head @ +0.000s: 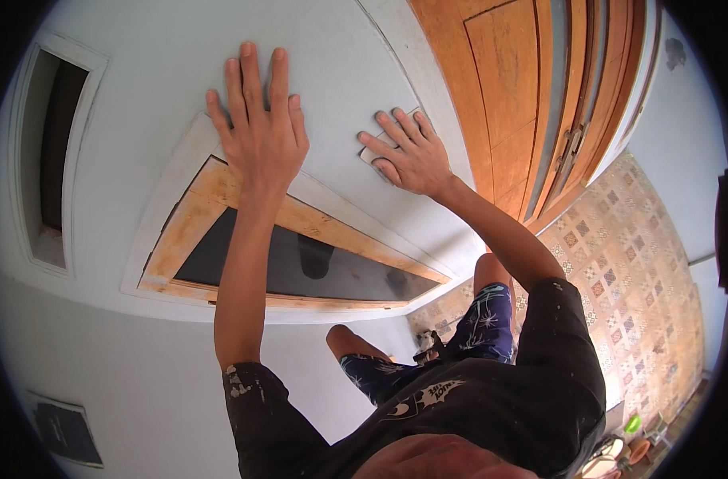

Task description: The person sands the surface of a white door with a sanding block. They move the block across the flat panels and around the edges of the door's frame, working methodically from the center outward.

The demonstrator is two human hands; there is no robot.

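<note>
My left hand (259, 129) lies flat on the light grey wall (334, 60), fingers spread, with nothing in it. Just below its wrist is the upper corner of a wooden window frame (220, 182) with dark glass (316, 257). Farther right, my right hand (413, 152) presses a small pale flat sheet (371, 154), possibly sandpaper, against the wall beside the white door surround (409, 66). The palm and fingers cover most of the sheet. Its underside is hidden against the wall.
A panelled wooden door (507, 78) with metal handles (572, 145) stands on the right. Patterned tiles (609, 263) cover the floor below. A recessed wall opening (61, 149) is at the far left. Several items, including a green object (633, 424), lie at the lower right.
</note>
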